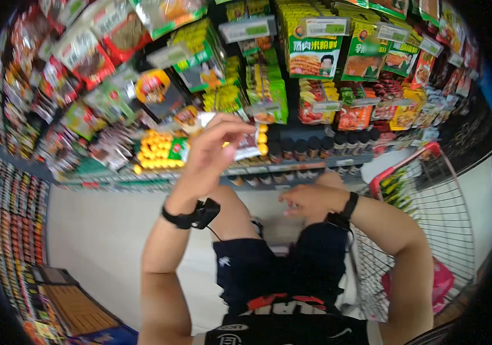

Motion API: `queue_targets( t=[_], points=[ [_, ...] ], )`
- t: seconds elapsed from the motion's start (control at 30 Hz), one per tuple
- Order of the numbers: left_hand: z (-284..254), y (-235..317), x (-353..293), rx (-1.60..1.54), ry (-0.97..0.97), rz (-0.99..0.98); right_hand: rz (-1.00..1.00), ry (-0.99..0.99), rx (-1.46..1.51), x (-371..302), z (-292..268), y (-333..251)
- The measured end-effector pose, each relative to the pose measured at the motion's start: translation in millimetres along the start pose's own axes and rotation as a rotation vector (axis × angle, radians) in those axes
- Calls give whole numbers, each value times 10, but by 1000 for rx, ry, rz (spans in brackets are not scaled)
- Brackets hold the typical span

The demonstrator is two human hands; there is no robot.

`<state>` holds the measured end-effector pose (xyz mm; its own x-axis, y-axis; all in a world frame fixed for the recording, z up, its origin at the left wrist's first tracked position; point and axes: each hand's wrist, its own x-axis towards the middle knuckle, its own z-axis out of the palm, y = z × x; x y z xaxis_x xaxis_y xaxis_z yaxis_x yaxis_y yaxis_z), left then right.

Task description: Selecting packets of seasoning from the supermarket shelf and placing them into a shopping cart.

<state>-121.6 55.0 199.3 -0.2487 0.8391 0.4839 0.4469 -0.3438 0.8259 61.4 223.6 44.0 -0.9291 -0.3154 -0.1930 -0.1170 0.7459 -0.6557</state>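
My left hand [214,144] is raised in front of the shelf, its fingers bent and the thumb apart from them, with nothing visible in it. Just behind it are yellow-capped small bottles [160,150] and a white-and-brown packet [249,145], partly covered by the hand. Low over my knee hangs my right hand [310,199], holding nothing, its fingers loosely spread. Both wrists wear black bands, and a small black device [205,214] sits on the left one. Above the left hand hang green-and-yellow seasoning packets [200,66].
Dark-capped jars [300,149] line the lower shelf. A wire shopping cart [430,224] with a red handle stands at my right, holding green packets [395,190] and a pink bag [438,284]. Another stocked rack [16,213] is at the left, near a brown slatted surface [76,310].
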Motion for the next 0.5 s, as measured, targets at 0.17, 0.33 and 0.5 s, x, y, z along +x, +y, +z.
queue_targets(
  t=[0.17, 0.33, 0.5],
  points=[
    [302, 1161, -534, -683, -72, 93, -10, 83, 228, -69, 71, -139],
    [435, 1586, -673, -889, -96, 121, -53, -22, 240, 80, 59, -193],
    [437, 1693, -800, -943, -108, 114, -43, -24, 204, 143, 130, -122]
  ],
)
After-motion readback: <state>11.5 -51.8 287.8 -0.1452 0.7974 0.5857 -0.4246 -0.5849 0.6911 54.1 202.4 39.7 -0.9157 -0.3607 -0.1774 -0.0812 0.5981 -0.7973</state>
